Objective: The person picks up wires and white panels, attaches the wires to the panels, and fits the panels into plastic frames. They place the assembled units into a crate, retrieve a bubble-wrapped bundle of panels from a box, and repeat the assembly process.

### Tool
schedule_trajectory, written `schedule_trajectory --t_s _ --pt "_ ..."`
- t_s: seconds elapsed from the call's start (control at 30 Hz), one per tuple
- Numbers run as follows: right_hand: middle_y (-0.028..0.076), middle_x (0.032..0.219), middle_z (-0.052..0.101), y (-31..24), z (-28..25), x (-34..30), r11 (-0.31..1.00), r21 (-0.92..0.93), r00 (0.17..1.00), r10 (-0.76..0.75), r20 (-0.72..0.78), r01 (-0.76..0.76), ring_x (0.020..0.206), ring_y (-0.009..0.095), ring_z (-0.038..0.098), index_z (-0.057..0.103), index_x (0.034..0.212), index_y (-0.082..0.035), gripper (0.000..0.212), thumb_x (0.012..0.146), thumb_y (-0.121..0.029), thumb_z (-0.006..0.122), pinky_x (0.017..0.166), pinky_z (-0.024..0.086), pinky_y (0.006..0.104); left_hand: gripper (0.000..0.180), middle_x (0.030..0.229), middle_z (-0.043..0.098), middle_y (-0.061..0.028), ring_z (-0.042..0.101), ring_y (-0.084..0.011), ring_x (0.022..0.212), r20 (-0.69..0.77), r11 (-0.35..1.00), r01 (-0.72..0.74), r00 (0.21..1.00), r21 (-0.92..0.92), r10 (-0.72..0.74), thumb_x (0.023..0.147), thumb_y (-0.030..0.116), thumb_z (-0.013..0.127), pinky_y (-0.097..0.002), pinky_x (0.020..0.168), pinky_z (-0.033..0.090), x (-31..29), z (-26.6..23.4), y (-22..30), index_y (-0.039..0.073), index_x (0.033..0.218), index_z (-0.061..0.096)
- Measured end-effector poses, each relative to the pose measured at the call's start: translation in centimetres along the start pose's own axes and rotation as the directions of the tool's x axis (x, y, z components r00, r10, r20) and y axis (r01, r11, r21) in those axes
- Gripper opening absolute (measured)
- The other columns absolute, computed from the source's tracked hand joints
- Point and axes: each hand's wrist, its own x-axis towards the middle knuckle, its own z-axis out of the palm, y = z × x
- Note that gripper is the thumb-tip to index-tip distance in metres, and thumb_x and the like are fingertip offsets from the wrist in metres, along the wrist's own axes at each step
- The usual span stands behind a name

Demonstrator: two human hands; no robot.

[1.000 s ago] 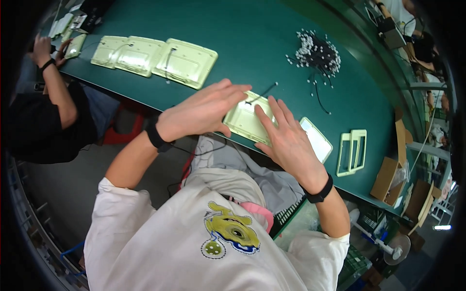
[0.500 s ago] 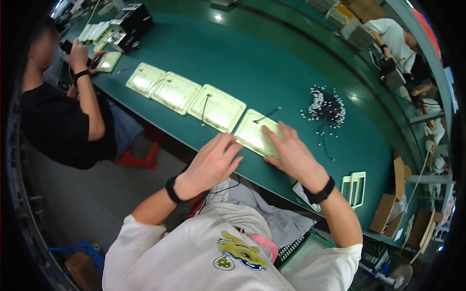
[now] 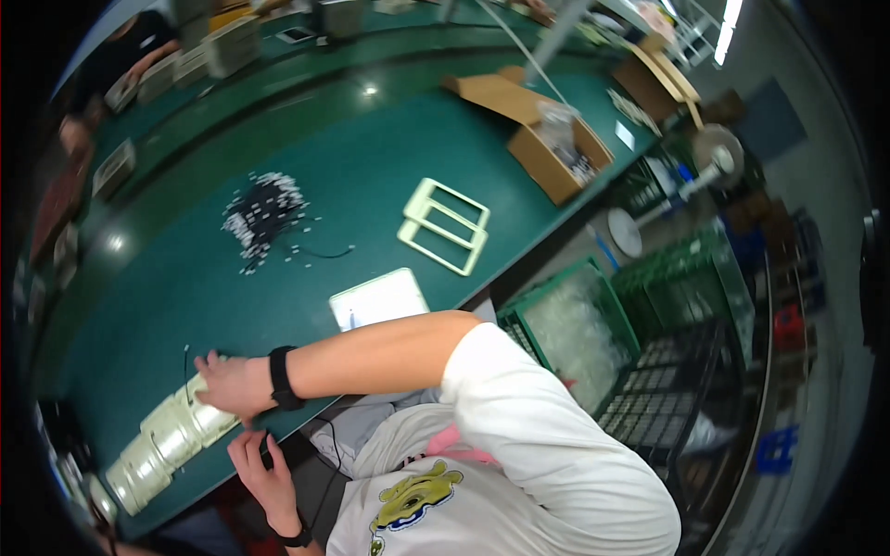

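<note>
A row of pale green plastic panels (image 3: 171, 435) lies along the table's near edge at the lower left, ends close together. My right hand (image 3: 236, 385) reaches across and rests on the panel at the row's right end, fingers spread over its far side. A thin dark cable (image 3: 186, 360) with a small connector sticks up from that panel. Just off the table's edge, my left hand (image 3: 264, 468) hovers beside the same panel, with loosely curled fingers apart and nothing in them. Part of the end panel is hidden under my right hand.
A pile of black cables with white connectors (image 3: 269, 213) lies mid-table. Two pale green frames (image 3: 445, 225) overlap to its right, above a white-faced rectangular piece (image 3: 380, 295). An open cardboard box (image 3: 556, 153) stands at the table's right edge; green crates (image 3: 575, 324) stand below it.
My view has swung to the right, showing more boxes and crates. My left hand has drawn away from the panels to the table's edge; my right hand stays on the end panel.
</note>
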Motion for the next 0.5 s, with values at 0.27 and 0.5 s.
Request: schedule_trajectory --t_s 0.27,0.5 --pt "0.030 0.135 0.066 -1.2 -17.0 -15.4 0.977 -0.053 0.927 0.179 -0.329 -0.208 0.126 0.048 0.065 0.070 0.128 -0.002 0.049 0.086 -0.026 0.082 0.098 0.060 0.0516 0.011 0.091 0.068 -0.0150 0.068 -0.0273 0.084 0.328 0.961 -0.045 0.935 -0.273 0.137 0.103 0.004 0.069 -0.0376 0.076 0.054 4.3 3.8 6.6 -0.004 0.110 0.071" --pt "0.014 0.097 0.082 -18.9 -19.7 -51.2 0.455 0.476 0.001 0.724 -0.690 -0.752 0.080 0.022 0.080 0.076 0.126 -0.004 0.027 0.102 -0.016 0.070 0.072 0.064 0.0351 0.025 0.080 0.072 -0.0158 0.063 -0.0167 0.066 0.768 0.825 0.004 0.368 -0.565 0.525 0.108 0.015 0.062 -0.0347 0.062 0.050 3.4 6.4 19.3 -0.004 0.120 0.073"
